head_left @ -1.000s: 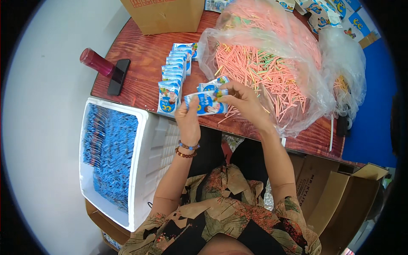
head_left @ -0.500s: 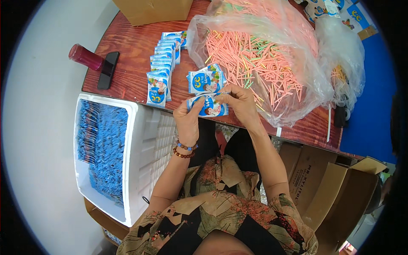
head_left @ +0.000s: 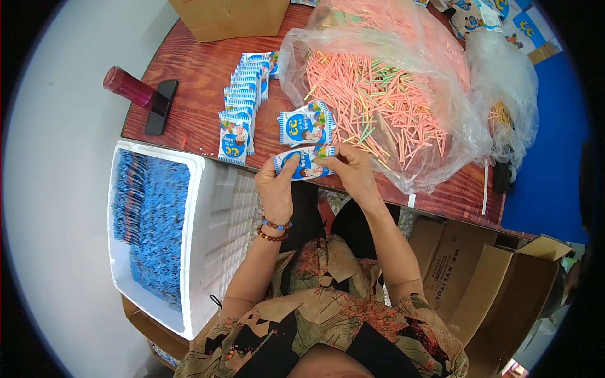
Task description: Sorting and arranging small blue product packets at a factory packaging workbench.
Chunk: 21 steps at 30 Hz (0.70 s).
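Observation:
At the table's near edge, my left hand (head_left: 275, 192) and my right hand (head_left: 355, 174) pinch a small blue-and-white packet (head_left: 307, 169) by its two ends, thumbs on top. Just beyond it, a couple of similar packets (head_left: 302, 128) lie overlapped on the table. To their left runs an overlapping row of more such packets (head_left: 234, 140). Right of my hands spreads a large clear plastic bag (head_left: 416, 178) of thin pink, green and yellow sticks (head_left: 409, 104).
A white foam box (head_left: 196, 252) packed with blue packets (head_left: 161, 220) stands at the left. A phone (head_left: 161, 108) and a dark red bottle (head_left: 129, 86) lie on the wooden table (head_left: 195, 66). Cardboard boxes stand at the far edge (head_left: 233, 19) and lower right (head_left: 485, 296).
The held packet has come slightly toward me, apart from the packets behind it, and is now stretched flatter between both hands. The view has shifted a little.

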### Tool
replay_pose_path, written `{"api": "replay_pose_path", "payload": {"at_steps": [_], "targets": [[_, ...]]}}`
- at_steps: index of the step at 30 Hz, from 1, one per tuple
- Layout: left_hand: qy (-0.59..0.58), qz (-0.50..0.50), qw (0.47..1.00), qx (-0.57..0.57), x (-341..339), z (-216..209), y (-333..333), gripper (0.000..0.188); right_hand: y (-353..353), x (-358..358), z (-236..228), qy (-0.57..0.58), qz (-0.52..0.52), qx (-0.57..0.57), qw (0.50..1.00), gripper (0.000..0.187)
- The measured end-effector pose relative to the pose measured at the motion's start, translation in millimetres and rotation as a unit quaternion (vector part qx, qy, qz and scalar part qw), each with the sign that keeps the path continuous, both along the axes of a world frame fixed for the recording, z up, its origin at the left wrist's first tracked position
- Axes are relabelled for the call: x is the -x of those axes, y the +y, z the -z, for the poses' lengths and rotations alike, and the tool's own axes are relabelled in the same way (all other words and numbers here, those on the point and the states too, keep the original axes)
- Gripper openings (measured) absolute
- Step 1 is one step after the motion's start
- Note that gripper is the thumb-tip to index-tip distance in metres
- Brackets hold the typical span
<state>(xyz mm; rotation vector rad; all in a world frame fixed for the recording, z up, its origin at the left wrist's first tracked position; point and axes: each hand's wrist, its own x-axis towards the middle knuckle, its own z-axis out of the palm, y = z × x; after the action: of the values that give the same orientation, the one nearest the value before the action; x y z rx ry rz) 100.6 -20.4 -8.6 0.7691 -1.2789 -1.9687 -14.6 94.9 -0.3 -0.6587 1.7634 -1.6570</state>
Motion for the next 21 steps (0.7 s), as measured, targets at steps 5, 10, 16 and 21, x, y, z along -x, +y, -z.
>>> {"api": "replay_pose_path", "payload": {"at_steps": [5, 10, 16, 21], "targets": [[0.021, -0.001, 0.999, -0.034, -3.0, 6.3, 2.3, 0.013, -1.1, -6.4, -16.8, -0.013, 0.026, 0.053, 0.998, 0.014], [0.056, -0.002, 0.994, -0.099, -1.0, 9.4, 3.7, 0.015, 5.6, -1.2, -10.2, 0.097, 0.003, 0.043, 0.994, 0.019], [0.049, 0.005, 0.985, -0.165, -2.1, 12.6, -4.0, 0.022, 11.4, 2.4, -15.1, -0.001, 0.008, 0.098, 0.995, 0.012], [0.049, 0.004, 0.98, -0.193, -0.1, 2.2, -0.9, 0.022, 17.0, 5.6, -25.7, 0.106, -0.018, 0.183, 0.977, 0.015]]}}
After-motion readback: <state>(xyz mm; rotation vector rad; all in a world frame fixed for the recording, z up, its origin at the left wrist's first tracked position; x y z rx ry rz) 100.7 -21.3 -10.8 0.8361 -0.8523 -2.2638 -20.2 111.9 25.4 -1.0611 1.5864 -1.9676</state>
